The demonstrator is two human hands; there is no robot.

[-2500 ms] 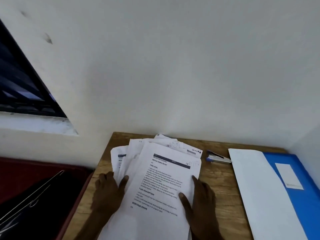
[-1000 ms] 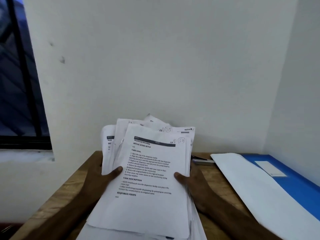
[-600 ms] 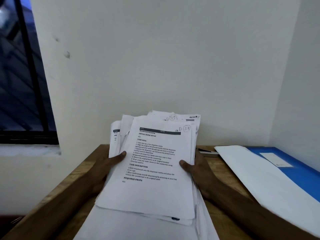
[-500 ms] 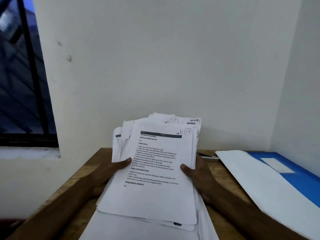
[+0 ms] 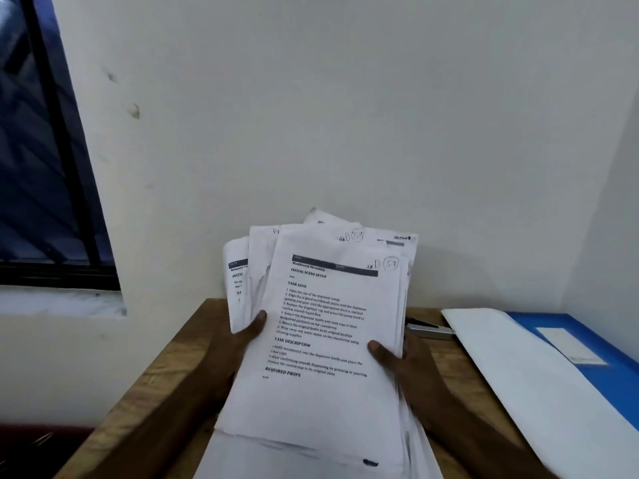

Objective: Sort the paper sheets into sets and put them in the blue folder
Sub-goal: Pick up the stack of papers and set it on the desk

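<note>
A loose stack of printed paper sheets [image 5: 325, 340] is raised off the wooden table and tilted toward me, its upper edges fanned out unevenly. My left hand [image 5: 242, 337] grips the stack's left edge with the thumb on the top page. My right hand [image 5: 397, 357] grips the right edge, thumb on top as well. The blue folder [image 5: 594, 344] lies flat at the right side of the table, partly covered by a large white sheet [image 5: 518, 375]. More white paper lies below the stack at the near edge.
A stapler [image 5: 427, 328] rests on the wooden table [image 5: 166, 382] between the stack and the white sheet. White walls close in behind and on the right. A dark window [image 5: 41, 167] with a sill is on the left.
Both hands have lifted the stack from lying flat on the table and tilted it upright toward me. Over the last half second it has barely moved.
</note>
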